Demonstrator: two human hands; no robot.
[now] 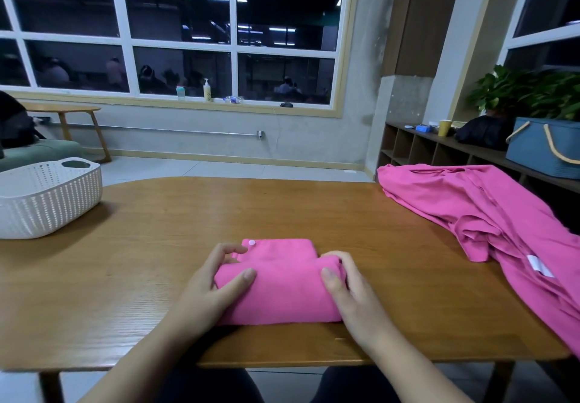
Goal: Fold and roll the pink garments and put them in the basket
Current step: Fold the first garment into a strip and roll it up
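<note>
White basket (47, 195) is sitting at the far left of the wooden table (157, 230), upright, its perforated wall facing the camera, well apart from the hands. Its inside is not showing from this angle.

Left hand (210, 283) is lying at the left end of the folded pink garment (282, 286), near the table's front edge. Thumb is resting on top of the cloth, fingers are curling round the left end of the roll and gripping it. A small pale button (251, 242) is showing on the garment's flat far section, just beyond the left fingertips.

The garment is partly rolled: a thick roll is lying between the two hands, and a flat unrolled part is extending away from the person.

Right hand (348, 296) is sitting at the roll's right end, thumb pressing on top, fingers wrapping over the cloth and gripping it.

Second pink garment (489, 220) is sprawling unfolded across the table's right side, crumpled, one part hanging off the right edge, a white label (538, 266) facing up. It is lying apart from the right hand.

Blue bag (546, 148) with tan handles is standing on the shelf beyond the table, at far right.
</note>
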